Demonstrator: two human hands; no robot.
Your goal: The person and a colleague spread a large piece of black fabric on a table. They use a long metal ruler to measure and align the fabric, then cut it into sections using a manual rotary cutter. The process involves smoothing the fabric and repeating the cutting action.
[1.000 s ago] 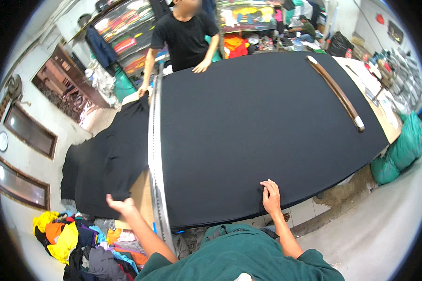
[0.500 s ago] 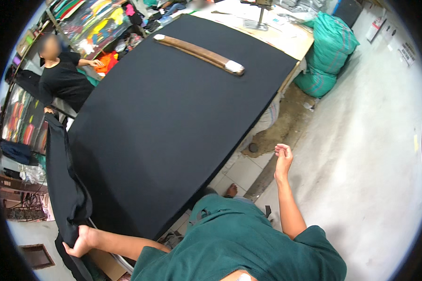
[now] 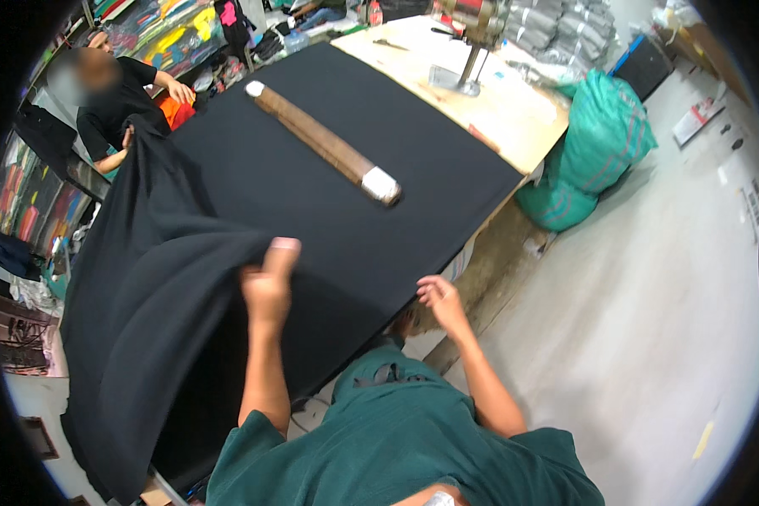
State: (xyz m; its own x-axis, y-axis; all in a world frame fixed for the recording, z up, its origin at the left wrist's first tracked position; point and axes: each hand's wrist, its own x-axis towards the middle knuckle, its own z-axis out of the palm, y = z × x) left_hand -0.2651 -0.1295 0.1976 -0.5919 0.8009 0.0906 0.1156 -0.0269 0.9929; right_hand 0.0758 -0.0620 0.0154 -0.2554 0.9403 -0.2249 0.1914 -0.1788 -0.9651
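Observation:
A sheet of black fabric [image 3: 156,253] is raised in loose folds over the table's left side. My left hand [image 3: 268,282] is closed on its edge with the thumb up, slightly blurred. Beside the table's right edge, my right hand [image 3: 441,302] hangs with loosely bent fingers and nothing visible in them. More black fabric [image 3: 354,101] lies flat across the table. On it rests a long brown bar [image 3: 325,143] with white wrapping at both ends. At the far left, a co-worker's hand [image 3: 129,139] holds the raised sheet's far end.
A cutting machine [image 3: 468,51] stands on the bare wooden tabletop [image 3: 514,114] at the far end. Green sacks [image 3: 603,139] lean by the far right corner. Shelves of packed coloured cloth [image 3: 148,42] line the left. A white wall [image 3: 632,337] runs along the right.
My left hand has swung up and right, pulling the fabric edge over the table. My right hand has come left toward the table edge. The co-worker's end of the sheet has risen.

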